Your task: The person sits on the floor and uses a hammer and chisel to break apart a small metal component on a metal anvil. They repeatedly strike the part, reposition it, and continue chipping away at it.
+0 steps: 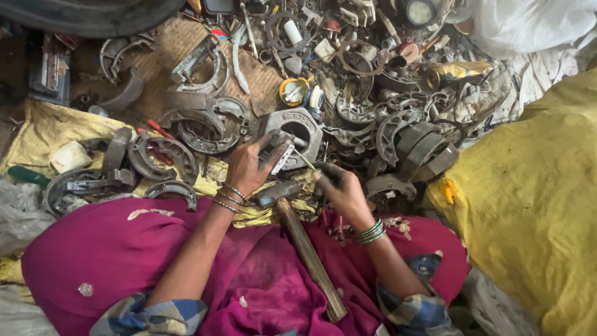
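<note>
Left hand (249, 167) closes its fingers around a small grey metal part (278, 152) (held above the lap). Between the hands lies a wooden-handled hammer (305, 246), head near that wrist. Right hand (343, 190) pinches a thin metal rod (305, 160) whose tip touches the part.

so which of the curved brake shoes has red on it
The brake shoe left of the left hand: a red strip lies across it. The other shoes around it are bare grey metal.
</note>
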